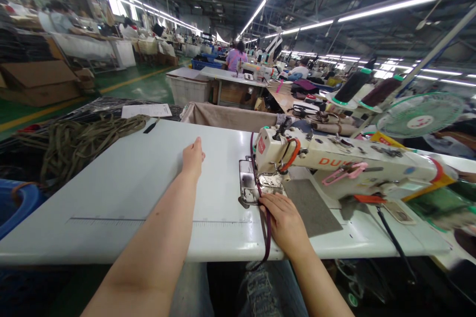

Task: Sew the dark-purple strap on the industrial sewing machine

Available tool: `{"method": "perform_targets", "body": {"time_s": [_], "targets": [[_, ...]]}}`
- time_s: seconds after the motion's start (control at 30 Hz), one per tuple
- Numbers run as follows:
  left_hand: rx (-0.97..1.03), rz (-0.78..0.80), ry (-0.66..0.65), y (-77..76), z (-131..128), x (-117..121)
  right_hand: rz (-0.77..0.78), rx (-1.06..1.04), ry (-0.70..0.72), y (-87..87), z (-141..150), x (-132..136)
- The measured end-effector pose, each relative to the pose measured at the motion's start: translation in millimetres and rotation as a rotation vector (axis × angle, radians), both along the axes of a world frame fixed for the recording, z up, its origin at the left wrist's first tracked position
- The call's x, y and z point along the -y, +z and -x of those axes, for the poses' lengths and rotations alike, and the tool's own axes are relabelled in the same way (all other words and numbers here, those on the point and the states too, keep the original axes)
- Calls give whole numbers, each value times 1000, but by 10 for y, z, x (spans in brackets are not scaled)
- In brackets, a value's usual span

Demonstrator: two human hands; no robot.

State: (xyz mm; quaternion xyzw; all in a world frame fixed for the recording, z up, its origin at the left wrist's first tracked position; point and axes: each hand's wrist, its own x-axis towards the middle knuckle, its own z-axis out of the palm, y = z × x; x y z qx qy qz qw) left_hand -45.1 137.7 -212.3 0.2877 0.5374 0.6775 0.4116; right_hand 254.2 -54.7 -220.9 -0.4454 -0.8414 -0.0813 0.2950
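While R hand (282, 215) lies on maroon strip (268, 237) nr sewing mach. (312, 147), grip unclear, L hand (192, 159) makes loose fist over tbl (219, 185).

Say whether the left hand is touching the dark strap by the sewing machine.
No, the left hand is apart from the strap, with white tabletop showing between them.

The white table (111, 193) carries a sewing machine (357, 161), maroon strip (268, 237) and black scrap (150, 126)
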Motion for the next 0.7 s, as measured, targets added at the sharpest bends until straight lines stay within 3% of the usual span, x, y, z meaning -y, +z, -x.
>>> {"method": "perform_targets", "body": {"time_s": [0.7], "targets": [[25, -22, -6, -8, 1, -2, -5, 3, -2, -11, -3, -2]]}}
